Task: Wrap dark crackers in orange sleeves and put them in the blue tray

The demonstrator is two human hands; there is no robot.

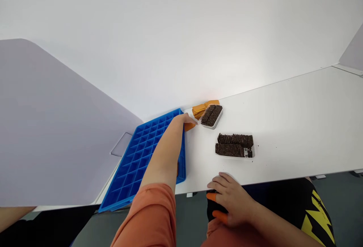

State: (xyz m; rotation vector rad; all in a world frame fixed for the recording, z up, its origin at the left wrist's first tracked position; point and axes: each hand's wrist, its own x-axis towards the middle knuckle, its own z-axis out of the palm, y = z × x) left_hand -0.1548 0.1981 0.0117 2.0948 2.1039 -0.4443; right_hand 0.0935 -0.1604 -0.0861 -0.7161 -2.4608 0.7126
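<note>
Centre-left, the blue tray (136, 165) stands close — avoid bumping it. Mid-frame, the left hand (187, 118) is at an orange piece (190, 126) — whether its fingers grip, I cannot tell; a light pinch should suit. Lower centre-right, the right hand (229, 198) rests, fingers loosely spread, apparently empty.

A broad, plain white wall (141, 42) rises behind a long white table (297, 126), meeting its far edge in a thin line that slants upward to the right, and a soft, bright patch of light (241, 61) washes across its smooth surface. On the left stands a large pale grey-lilac partition (56, 126) with a rounded upper corner, while a similar grey panel (354, 50) closes the right end. Small white tabs (320, 176) show beneath the table's near edge, and below them lies a dark grey floor (347, 201), dimmer than the tabletop.
</note>
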